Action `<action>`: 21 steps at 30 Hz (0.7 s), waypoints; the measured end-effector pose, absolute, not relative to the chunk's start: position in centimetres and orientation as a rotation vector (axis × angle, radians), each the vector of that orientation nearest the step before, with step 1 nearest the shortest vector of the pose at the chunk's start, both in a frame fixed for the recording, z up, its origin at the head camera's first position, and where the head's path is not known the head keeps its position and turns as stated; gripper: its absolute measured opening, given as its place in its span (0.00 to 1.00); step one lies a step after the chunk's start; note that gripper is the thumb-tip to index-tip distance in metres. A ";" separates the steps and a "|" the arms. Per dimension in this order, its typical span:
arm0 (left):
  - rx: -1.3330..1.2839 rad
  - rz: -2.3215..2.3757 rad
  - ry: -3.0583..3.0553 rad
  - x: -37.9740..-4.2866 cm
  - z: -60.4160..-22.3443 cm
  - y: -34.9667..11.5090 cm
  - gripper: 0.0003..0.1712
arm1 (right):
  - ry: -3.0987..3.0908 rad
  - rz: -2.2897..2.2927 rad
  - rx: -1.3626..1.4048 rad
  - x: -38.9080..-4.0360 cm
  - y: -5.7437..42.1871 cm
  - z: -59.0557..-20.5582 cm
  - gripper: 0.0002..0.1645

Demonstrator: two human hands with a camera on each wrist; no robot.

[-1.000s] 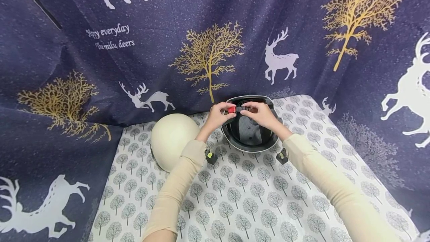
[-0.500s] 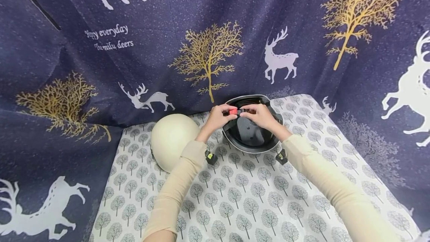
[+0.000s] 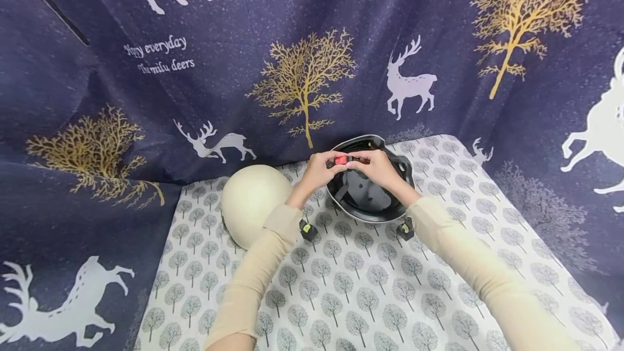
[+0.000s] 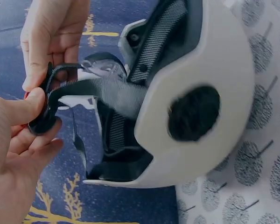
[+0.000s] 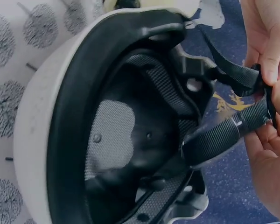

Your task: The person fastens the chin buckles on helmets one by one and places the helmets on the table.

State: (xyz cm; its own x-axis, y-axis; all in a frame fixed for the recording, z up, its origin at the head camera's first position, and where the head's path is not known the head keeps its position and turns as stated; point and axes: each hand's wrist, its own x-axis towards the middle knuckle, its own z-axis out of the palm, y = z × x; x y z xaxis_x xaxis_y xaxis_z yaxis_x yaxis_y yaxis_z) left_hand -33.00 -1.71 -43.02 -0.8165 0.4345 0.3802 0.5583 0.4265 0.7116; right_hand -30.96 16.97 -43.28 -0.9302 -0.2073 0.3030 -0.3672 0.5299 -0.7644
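Observation:
A white helmet [image 3: 370, 194] with a black lining rests upside down on the table, its opening up. Over the opening, my left hand [image 3: 317, 171] pinches the red part of the chin-strap buckle [image 3: 341, 160] between thumb and fingers. Right against it, my right hand [image 3: 381, 169] pinches the buckle's black side. The fingertips of both hands nearly meet and cover much of the buckle. Black webbing straps [image 5: 219, 140] run from the helmet's edges up to the fingers. The left wrist view shows a dark round patch on the helmet's shell [image 4: 219, 158].
A second helmet-like cream dome [image 3: 254, 202] sits left of the left forearm, round side up. Beneath everything is a white tablecloth [image 3: 361, 280] with a tree print. Directly behind the helmet hangs a dark blue deer-print curtain [image 3: 224, 85].
My hands have drawn closer together, and the red and black buckle parts now sit tighter against each other. The white helmet has turned and tilted slightly.

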 end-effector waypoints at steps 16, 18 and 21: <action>-0.849 -1.426 -2.467 -33.2 -45.7 -1.2 0.18 | -2.657 1.475 0.386 -30.4 18.7 -45.4 0.25; -0.852 -1.425 -2.470 -33.2 -45.8 -1.2 0.17 | -2.646 1.490 0.399 -30.4 18.9 -45.5 0.24; -0.841 -1.416 -2.493 -33.0 -45.8 -1.3 0.17 | -2.621 1.502 0.431 -30.4 19.2 -45.9 0.22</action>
State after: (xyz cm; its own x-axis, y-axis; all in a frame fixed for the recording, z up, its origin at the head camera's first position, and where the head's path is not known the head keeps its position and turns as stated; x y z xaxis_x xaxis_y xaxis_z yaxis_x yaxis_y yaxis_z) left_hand -33.01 -1.34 -45.83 -0.8307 0.3942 0.3932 0.5396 0.3959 0.7430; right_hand -30.39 19.25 -45.91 -0.9562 -0.1977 0.2160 -0.2863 0.4764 -0.8313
